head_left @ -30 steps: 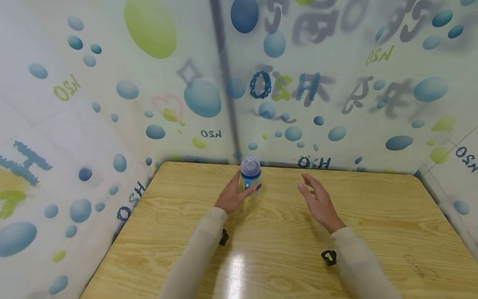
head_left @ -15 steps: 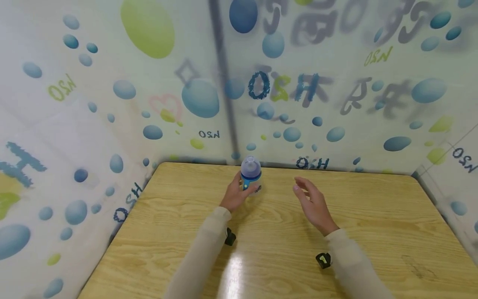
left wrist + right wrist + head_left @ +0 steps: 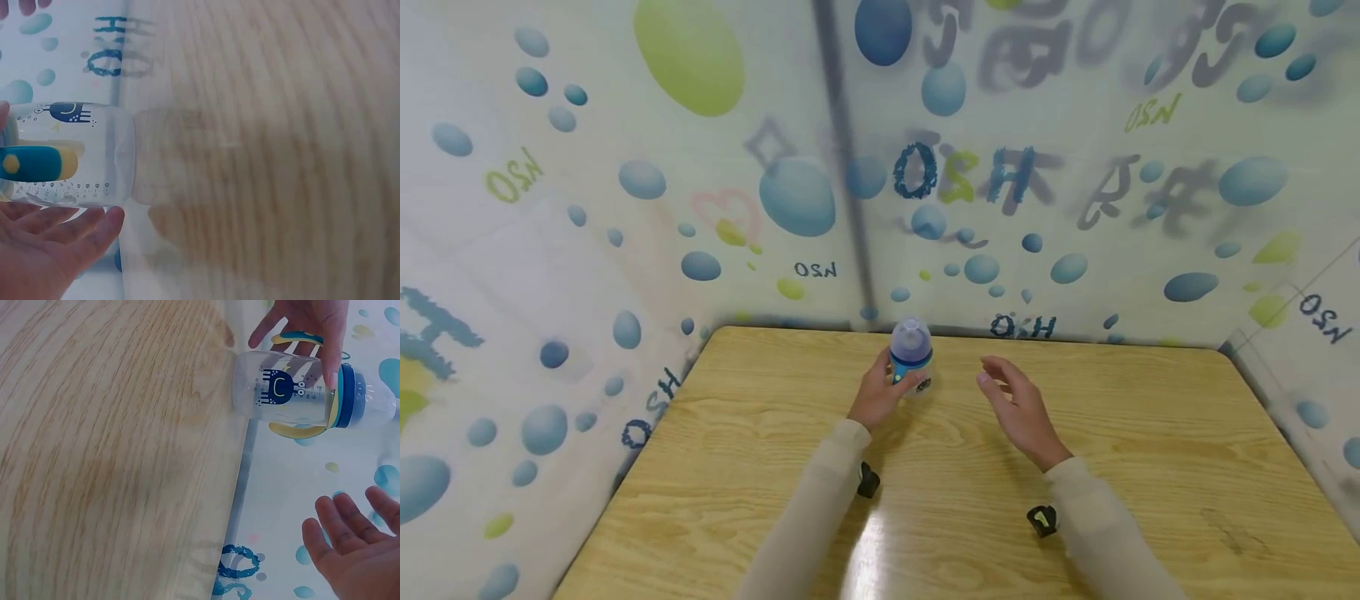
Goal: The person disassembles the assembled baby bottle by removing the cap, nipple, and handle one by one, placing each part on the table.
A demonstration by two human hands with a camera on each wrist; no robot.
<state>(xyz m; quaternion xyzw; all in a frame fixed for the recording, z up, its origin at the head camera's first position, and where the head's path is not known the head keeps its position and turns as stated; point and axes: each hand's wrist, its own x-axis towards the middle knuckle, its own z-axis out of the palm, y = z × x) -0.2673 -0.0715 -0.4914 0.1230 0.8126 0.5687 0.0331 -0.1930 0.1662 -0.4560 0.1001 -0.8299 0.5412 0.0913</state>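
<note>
A clear baby bottle (image 3: 912, 354) with a blue collar, a see-through cap and blue-and-yellow side handles stands upright near the far edge of the table. My left hand (image 3: 877, 396) grips it from the left, thumb across the front and fingers around the far side. In the right wrist view the bottle (image 3: 290, 390) shows a dark blue animal print, and the thumb lies by its collar. Whether its base touches the tabletop or hovers just over it, I cannot tell. My right hand (image 3: 1021, 412) is held to the right of the bottle, fingers loosely bent, holding nothing.
The wooden table (image 3: 760, 467) spans the view and reflects light near the front. A pale wall covering (image 3: 1075, 150) with blue and green drops rises directly behind it, with side walls at left and right. Dark devices (image 3: 1042, 521) sit at both wrists.
The left hand and the bottle have shifted slightly to the right. My right hand has drifted left, narrowing the gap to the bottle. The head view has turned a little.
</note>
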